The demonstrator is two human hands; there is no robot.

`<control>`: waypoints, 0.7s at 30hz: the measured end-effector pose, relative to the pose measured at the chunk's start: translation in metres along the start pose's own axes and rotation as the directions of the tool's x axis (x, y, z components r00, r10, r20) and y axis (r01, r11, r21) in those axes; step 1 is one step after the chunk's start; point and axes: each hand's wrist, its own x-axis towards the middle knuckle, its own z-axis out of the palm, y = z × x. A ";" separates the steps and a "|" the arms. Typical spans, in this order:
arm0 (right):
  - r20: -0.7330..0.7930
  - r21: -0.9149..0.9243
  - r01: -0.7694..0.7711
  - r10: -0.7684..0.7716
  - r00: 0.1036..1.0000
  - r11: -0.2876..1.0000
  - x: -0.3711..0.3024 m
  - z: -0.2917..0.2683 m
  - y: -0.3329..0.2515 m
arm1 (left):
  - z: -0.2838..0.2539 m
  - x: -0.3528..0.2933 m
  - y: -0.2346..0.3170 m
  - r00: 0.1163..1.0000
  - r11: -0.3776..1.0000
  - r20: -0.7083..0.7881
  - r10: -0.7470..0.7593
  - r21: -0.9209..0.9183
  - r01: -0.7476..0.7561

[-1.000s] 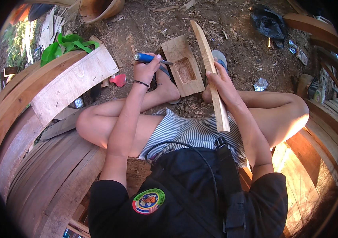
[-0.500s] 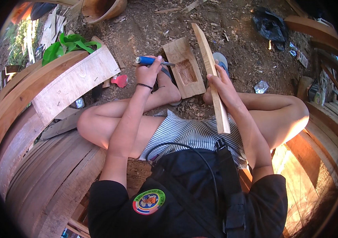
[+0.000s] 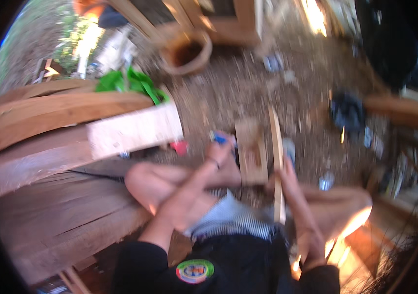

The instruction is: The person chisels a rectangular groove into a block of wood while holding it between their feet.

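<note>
The blue handle of a chisel (image 3: 221,139) is in my closed left hand (image 3: 217,154), in front of my left ankle. Motion blur hides the blade now; half a second ago the thin metal end pointed toward the recess in a pale wooden block (image 3: 243,133). That block lies on the ground between my feet, its rectangular hollow facing up. My right hand (image 3: 288,177) is wrapped round the middle of a long flat wooden bar (image 3: 276,139), which stands lengthwise away from me, right of the block and apart from it.
Curved wooden planks (image 3: 47,120) are stacked at the left, with a pale board (image 3: 135,130) and a green plastic bag (image 3: 135,87) on them. A red scrap (image 3: 180,147) lies nearby. Farther off are a round tub (image 3: 206,55) and, rightward, a black plastic bag (image 3: 347,113).
The whole view has swung up and blurred, so the ground farther away shows and everything sits lower. Both hands keep their holds, and the block appears to lie where it was.
</note>
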 end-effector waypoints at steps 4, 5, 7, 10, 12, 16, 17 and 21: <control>-0.064 -0.018 0.009 -0.011 0.998 1.000 0.016 -0.003 0.025 | 0.015 0.019 -0.022 0.991 0.999 0.124 -0.044 0.000 0.044; -0.052 -0.069 0.045 -0.049 0.997 0.997 0.021 -0.003 0.025 | 0.015 0.023 -0.022 0.986 0.997 0.147 -0.082 -0.004 0.083; -0.036 -0.019 0.053 -0.053 0.998 0.998 0.007 0.012 0.005 | 0.010 0.012 0.002 0.993 0.998 0.112 -0.028 0.055 0.022; -0.013 0.030 0.084 -0.084 0.996 0.996 0.015 0.013 0.012 | 0.010 0.013 0.011 0.990 0.993 0.137 0.037 0.110 -0.052; -0.001 0.091 0.065 -0.065 0.998 0.994 0.008 0.025 0.007 | 0.007 0.015 0.015 0.983 0.994 0.181 0.034 0.097 -0.052; 0.131 0.372 -0.285 0.254 0.958 0.883 -0.044 0.049 -0.031 | 0.014 0.013 0.024 0.984 0.994 0.173 0.050 0.087 -0.066; 0.164 0.430 -0.348 0.307 0.938 0.833 -0.059 0.057 -0.044 | 0.017 0.016 0.027 0.978 0.979 0.202 0.062 0.178 -0.099; 0.296 0.481 -0.382 0.264 0.918 0.789 -0.075 0.065 -0.060 | 0.027 0.025 0.043 0.943 0.866 0.311 0.119 0.431 -0.251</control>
